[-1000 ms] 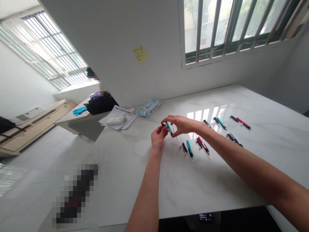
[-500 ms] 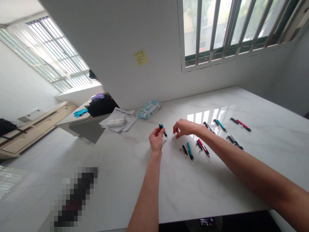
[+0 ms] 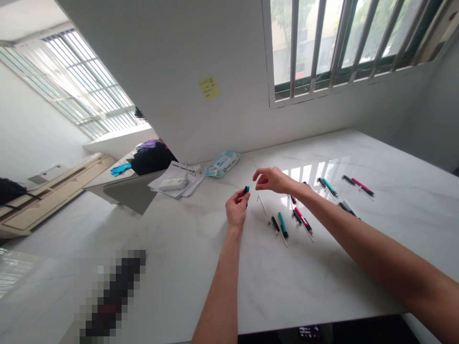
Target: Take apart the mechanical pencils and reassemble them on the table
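Observation:
My left hand [image 3: 236, 210] is closed around black and teal pen parts [image 3: 246, 190], held upright just above the table. To its right a thin white pen refill [image 3: 262, 204] lies on the table. Over the refill's far end hovers my right hand [image 3: 271, 180], fingers curved and apart, with nothing visible between them. Close by lie a taken-apart teal pen barrel [image 3: 281, 220], a black pen part [image 3: 275, 223] and a red pen barrel [image 3: 301, 217] with its own refill beside it. My right forearm partly covers other pen parts.
Farther right are more teal pen parts [image 3: 330, 187], red pen parts [image 3: 362, 186] and grey pen parts [image 3: 347, 209]. A wet wipes pack [image 3: 223, 164] and papers [image 3: 191, 187] lie near the wall. A phone [image 3: 309, 332] shows below the table's front edge.
My right hand has lifted away from the white refill, which stays on the table. My left hand has shifted slightly right and turned the pen parts more upright.

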A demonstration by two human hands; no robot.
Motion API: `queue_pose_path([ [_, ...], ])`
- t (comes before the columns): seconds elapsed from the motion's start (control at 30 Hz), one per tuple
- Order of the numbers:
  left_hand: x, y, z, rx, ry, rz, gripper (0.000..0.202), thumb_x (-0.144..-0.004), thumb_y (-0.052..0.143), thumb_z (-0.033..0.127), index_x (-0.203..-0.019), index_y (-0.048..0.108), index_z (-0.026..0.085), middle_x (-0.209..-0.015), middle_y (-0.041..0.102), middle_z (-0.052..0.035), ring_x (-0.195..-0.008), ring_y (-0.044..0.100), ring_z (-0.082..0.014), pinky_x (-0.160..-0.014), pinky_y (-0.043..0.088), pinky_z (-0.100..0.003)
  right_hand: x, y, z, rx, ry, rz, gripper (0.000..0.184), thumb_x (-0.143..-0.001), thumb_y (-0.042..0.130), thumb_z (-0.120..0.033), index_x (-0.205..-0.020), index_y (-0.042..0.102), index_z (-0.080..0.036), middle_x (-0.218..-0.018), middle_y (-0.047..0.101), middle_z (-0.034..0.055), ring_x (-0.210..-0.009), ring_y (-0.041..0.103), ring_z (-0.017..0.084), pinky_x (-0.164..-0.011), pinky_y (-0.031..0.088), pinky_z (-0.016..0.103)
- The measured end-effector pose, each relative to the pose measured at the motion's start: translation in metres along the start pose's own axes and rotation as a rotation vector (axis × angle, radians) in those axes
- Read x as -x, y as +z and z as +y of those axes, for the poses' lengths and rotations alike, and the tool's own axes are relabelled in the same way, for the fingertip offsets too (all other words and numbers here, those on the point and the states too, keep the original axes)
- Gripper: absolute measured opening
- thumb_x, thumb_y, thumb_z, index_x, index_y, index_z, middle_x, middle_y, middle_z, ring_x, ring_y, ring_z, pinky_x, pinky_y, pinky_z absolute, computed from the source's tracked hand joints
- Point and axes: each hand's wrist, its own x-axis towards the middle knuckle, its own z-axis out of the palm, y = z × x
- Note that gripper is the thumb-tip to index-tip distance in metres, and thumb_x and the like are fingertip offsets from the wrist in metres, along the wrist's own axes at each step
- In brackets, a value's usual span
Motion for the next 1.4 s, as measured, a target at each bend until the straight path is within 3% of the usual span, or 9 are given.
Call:
queue_pose_path([
  [0.17, -0.001, -0.001, -0.005, -0.038, 0.019, -0.042, 0.038, -0.07, 0.089, 0.04, -0.101, 0.083, 0.019, -0.089, 0.08, -0.0075, -0.075, 0.066, -0.0155, -0.07, 0.05, -0.027, -0.003, -0.007, 0.005, -0.002, -0.001, 0.115, 0.02, -0.079, 0.085, -0.034, -0.09, 0.079, -0.018, -0.085, 0.08, 0.0054, -0.08, 0.074, 0.019, -0.074, 0.055, 0.027],
  [0.37, -0.002, -0.002, -0.008, -0.062, 0.007, -0.096, 0.042, -0.069, 0.09, 0.044, -0.102, 0.084, 0.018, -0.089, 0.079, -0.0076, -0.077, 0.066, -0.0168, -0.072, 0.051, -0.028, -0.005, -0.001, 0.0, 0.056, -0.104, 0.083, 0.013, -0.084, 0.079, -0.025, -0.095, 0.085, -0.022, -0.089, 0.08, 0.0042, -0.079, 0.071, 0.016, -0.073, 0.052, 0.025],
  [0.53, -0.001, -0.003, -0.007, -0.09, 0.019, -0.131, 0.04, -0.073, 0.087, 0.044, -0.104, 0.084, 0.019, -0.094, 0.079, -0.0077, -0.078, 0.065, -0.0162, -0.074, 0.049, -0.028, -0.003, 0.003, -0.006, 0.025, -0.102, 0.032, 0.02, -0.081, 0.077, -0.016, -0.099, 0.084, -0.021, -0.09, 0.08, 0.0041, -0.082, 0.072, 0.017, -0.075, 0.055, 0.026],
  [0.93, 0.002, 0.001, -0.002, -0.012, -0.009, -0.125, 0.04, -0.068, 0.091, 0.043, -0.099, 0.084, 0.019, -0.086, 0.078, -0.0069, -0.075, 0.064, -0.016, -0.07, 0.049, -0.028, -0.003, 0.002, 0.0, -0.16, -0.053, 0.034, 0.015, -0.079, 0.083, -0.024, -0.092, 0.079, -0.02, -0.089, 0.081, 0.0042, -0.087, 0.079, 0.021, -0.072, 0.06, 0.026],
  [1.13, 0.005, 0.003, 0.002, 0.05, -0.044, -0.126, 0.041, -0.067, 0.092, 0.042, -0.1, 0.084, 0.018, -0.079, 0.075, -0.004, -0.066, 0.055, -0.0111, -0.064, 0.042, -0.026, -0.004, 0.0, 0.002, -0.221, -0.099, -0.023, 0.021, -0.079, 0.084, -0.03, -0.096, 0.079, -0.02, -0.094, 0.082, 0.0049, -0.089, 0.078, 0.02, -0.082, 0.061, 0.03],
  [1.27, 0.004, 0.002, 0.004, 0.131, -0.08, -0.046, 0.043, -0.064, 0.094, 0.038, -0.102, 0.083, 0.019, -0.093, 0.078, -0.0055, -0.07, 0.058, -0.0106, -0.067, 0.043, -0.025, -0.003, -0.003, 0.006, -0.009, -0.081, -0.045, 0.014, -0.084, 0.079, -0.022, -0.097, 0.083, -0.022, -0.092, 0.082, 0.0039, -0.085, 0.076, 0.018, -0.08, 0.057, 0.026],
  [1.4, 0.002, 0.0, 0.003, 0.168, -0.139, 0.034, 0.047, -0.063, 0.095, 0.037, -0.105, 0.082, 0.02, -0.098, 0.079, -0.0063, -0.076, 0.061, -0.0115, -0.068, 0.044, -0.024, 0.0, 0.003, 0.013, 0.364, -0.109, -0.264, 0.022, -0.08, 0.077, -0.007, -0.09, 0.085, -0.023, -0.084, 0.08, 0.0026, -0.078, 0.072, 0.016, -0.073, 0.05, 0.024],
])
